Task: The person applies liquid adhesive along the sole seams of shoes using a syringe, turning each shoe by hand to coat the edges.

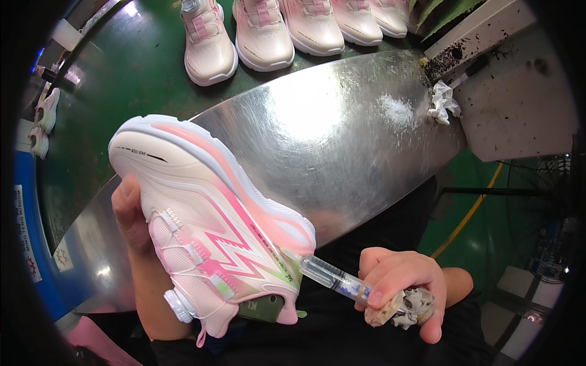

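My left hand [128, 210] grips a pale pink and white sneaker [195, 177] from its left side, thumb on the upper and the other fingers hidden behind it. The sneaker is tilted, toe up to the left and heel down to the right, with a bright pink zigzag on its side and a white dial [178, 305] at the tongue. In my right hand [400, 274] is a clear syringe [332, 279], its tip at the seam between upper and sole near the heel. A crumpled, soiled wad [416, 307] is also held under those fingers.
Below the sneaker lies a shiny metal sheet [360, 165] over a green tabletop [134, 67]. Several similar sneakers [262, 33] line the far side. A crumpled white tissue [444, 102] lies by a stained white panel [519, 91] at right. More shoes [44, 122] sit far left.
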The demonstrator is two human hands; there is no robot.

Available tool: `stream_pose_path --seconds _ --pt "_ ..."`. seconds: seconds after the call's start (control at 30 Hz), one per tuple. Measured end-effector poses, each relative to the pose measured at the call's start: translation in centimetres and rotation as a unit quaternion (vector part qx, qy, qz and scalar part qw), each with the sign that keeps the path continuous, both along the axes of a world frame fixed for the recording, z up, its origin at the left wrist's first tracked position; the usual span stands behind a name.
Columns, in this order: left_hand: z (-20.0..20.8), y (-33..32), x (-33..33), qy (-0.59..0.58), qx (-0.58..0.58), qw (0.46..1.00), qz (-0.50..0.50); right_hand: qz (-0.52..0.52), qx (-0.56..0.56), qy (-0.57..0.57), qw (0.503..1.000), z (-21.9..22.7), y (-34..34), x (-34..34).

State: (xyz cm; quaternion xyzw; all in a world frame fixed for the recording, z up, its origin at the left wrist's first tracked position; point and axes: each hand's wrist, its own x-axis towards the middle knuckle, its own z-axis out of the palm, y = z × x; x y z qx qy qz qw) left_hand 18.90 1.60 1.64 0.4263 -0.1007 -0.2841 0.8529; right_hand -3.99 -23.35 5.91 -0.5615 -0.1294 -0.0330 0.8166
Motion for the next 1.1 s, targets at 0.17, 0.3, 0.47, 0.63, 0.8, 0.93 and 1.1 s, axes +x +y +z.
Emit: stream_pose_path --seconds 0.17,0.3,0.47,0.63,0.8,0.93,1.1 --pt "0.5 0.7 0.0 0.034 0.02 0.999 0.037 0.013 0.004 0.006 1.0 -0.3 -0.2 -1.5" --pt "0.0 0.0 0.3 0.046 0.025 0.997 0.05 -0.004 0.006 0.008 1.0 -1.2 -0.5 -2.4" --pt "-0.4 -1.7 0.0 0.11 -0.014 0.992 0.062 -0.027 0.012 0.006 1.0 -2.4 -0.8 -2.9" --pt "1.6 -2.5 -1.5 0.111 0.026 0.991 0.074 -0.026 0.032 0.003 0.999 -2.7 -0.4 -2.9" --pt "1.2 -3.6 -2.6 0.125 0.033 0.992 0.009 -0.048 0.026 0.002 0.998 -4.2 -1.1 -3.5" --pt "2.9 -3.6 -3.6 0.213 0.141 0.959 0.12 -0.039 0.013 -0.026 0.999 -4.8 -1.3 -3.2" --pt "2.2 1.4 -3.9 0.124 0.183 0.972 0.085 -0.016 -0.016 -0.042 0.999 -5.2 -1.4 -2.6"
